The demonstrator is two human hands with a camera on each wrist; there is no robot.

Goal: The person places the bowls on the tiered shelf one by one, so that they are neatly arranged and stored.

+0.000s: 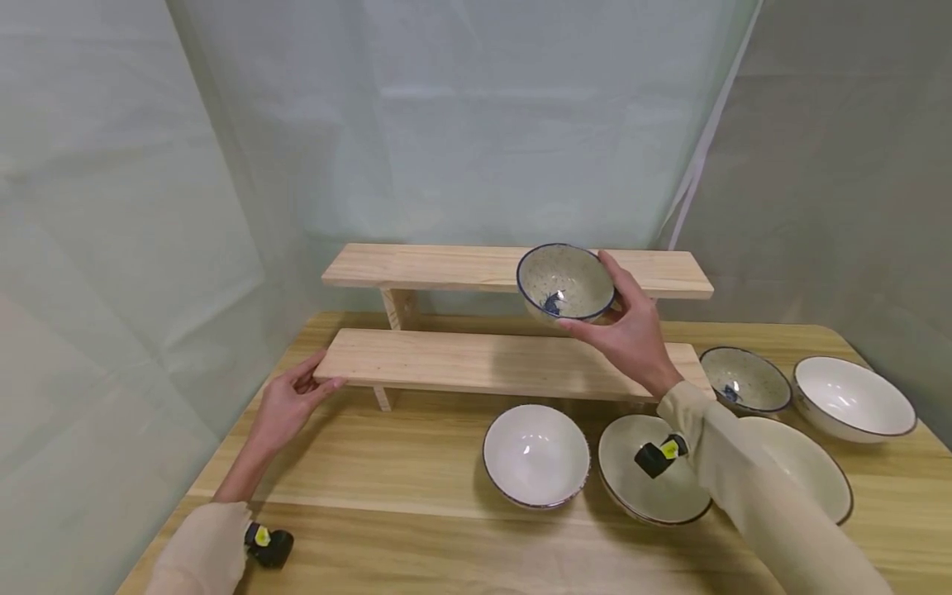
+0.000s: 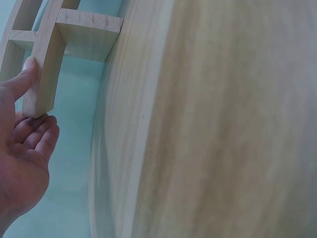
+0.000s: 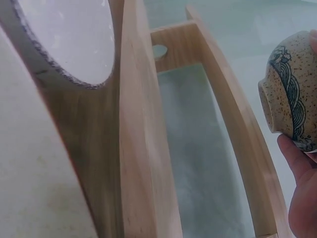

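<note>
My right hand [image 1: 632,335] grips a small speckled bowl [image 1: 565,277] with a blue rim and a blue motif inside. In the head view the bowl overlaps the upper board [image 1: 446,266] of a two-tier wooden shelf, tilted so its inside shows. Blue wave patterns mark the bowl's outside [image 3: 292,94] in the right wrist view, its foot facing the shelf. At the shelf's left end, my left hand [image 1: 286,409] holds the lower board [image 1: 446,361] by its corner. The left wrist view has the thumb on one face of that board [image 2: 44,74] and curled fingers at its end.
In front of the shelf sit a white bowl [image 1: 535,454] and a cream bowl [image 1: 632,487], the latter partly under my right sleeve. Farther right are another speckled bowl [image 1: 747,376], a wide white bowl [image 1: 855,397] and a cream dish [image 1: 803,463]. Pale sheets [image 1: 483,124] hang behind the table.
</note>
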